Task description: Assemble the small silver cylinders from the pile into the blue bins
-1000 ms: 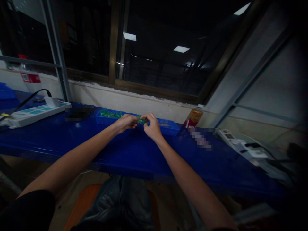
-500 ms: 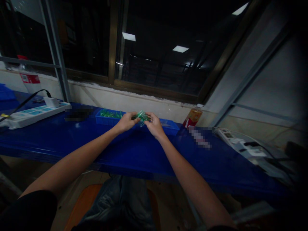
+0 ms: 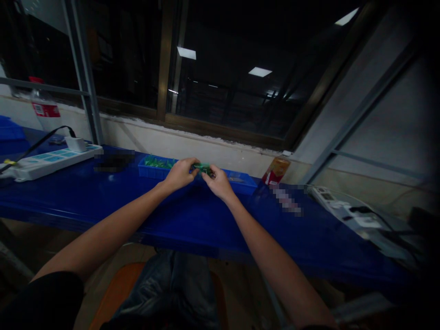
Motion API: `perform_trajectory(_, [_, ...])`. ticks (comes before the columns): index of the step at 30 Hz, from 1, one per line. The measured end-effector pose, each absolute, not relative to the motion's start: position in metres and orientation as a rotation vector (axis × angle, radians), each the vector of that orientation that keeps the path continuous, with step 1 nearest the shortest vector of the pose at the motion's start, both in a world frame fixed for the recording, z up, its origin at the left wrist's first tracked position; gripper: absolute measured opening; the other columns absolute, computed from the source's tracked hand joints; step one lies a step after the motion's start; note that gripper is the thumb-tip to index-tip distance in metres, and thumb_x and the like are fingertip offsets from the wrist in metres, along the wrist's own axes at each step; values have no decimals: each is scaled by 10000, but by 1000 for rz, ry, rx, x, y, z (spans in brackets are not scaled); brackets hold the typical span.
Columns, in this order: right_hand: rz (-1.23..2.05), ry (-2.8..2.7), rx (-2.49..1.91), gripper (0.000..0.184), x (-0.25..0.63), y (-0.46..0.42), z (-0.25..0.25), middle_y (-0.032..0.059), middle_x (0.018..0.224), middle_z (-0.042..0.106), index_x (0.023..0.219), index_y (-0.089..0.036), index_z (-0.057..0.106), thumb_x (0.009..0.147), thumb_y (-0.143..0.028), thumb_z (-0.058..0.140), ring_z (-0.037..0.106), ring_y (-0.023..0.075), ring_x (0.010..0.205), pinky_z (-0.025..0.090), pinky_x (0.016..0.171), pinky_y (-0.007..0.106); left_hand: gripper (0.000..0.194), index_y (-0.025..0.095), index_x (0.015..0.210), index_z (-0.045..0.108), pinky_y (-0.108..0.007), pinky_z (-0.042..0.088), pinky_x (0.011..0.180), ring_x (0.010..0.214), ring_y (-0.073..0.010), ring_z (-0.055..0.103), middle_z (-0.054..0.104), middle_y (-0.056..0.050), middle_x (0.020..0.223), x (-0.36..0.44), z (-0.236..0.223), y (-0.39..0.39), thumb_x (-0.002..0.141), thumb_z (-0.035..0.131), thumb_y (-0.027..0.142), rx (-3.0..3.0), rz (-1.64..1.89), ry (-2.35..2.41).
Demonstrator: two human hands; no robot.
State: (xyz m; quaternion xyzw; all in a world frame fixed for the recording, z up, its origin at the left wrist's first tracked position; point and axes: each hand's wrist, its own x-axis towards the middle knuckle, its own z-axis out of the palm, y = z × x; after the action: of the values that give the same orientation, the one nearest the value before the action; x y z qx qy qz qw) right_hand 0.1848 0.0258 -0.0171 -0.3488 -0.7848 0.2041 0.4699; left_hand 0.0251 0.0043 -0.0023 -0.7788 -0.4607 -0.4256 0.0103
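Note:
Between my hands is a small green piece with a shiny clear look [image 3: 204, 168]; its exact kind is too small to tell. My left hand [image 3: 182, 174] pinches its left side, and my right hand [image 3: 217, 182] grips its right side. Both are held just in front of the blue trays at the back of the table. The left blue tray [image 3: 151, 172] holds several similar green pieces [image 3: 158, 162]. Partly behind my right hand, another blue tray [image 3: 242, 187] contains small pale items that I cannot make out.
A white power strip [image 3: 58, 161] with a plugged-in adapter lies on the blue table [image 3: 192, 220] at left, near a red-capped bottle [image 3: 44, 107]. An orange and red packet [image 3: 277, 171] stands right of the trays. Another power strip [image 3: 343, 211] with cables lies farther right.
Half a second ago the green piece looked spread out and crinkled above my fingers; now it appears more compact and lower between them. My hands have stayed in nearly the same place.

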Motion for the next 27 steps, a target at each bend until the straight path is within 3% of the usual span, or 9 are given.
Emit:
perform_trajectory(9, [510,-1861,-837,137,182,29,-19,-6,713,580,753,-182,577,725,-289,497,506,139,690,390,643,252,169,154,915,604,-258,439,683,735,-157,589,661,-57,868,29,-1,0,790,504,209,-2468,-1367,-1379])
perform_trajectory(13, [512,-1850,-836,97,181,31,-20,-20,679,548,720,-186,557,677,-206,473,495,137,679,395,651,250,162,159,906,609,-257,435,687,734,-158,592,665,-51,856,29,-2,1,792,514,223,-2458,-1390,-1411])
perform_trajectory(19, [540,-1828,-860,336,180,32,-22,-13,771,587,835,-192,581,584,-83,385,531,152,760,426,734,281,160,168,908,609,-263,434,685,740,-164,594,666,-49,839,28,0,1,789,524,232,-2447,-1405,-1477])
perform_trajectory(27, [599,-1800,-838,122,178,32,-25,-19,732,560,799,-196,540,717,-279,501,513,137,713,437,678,260,176,156,919,606,-266,440,694,728,-160,589,667,-56,857,29,1,-1,788,515,233,-2415,-1441,-1492])
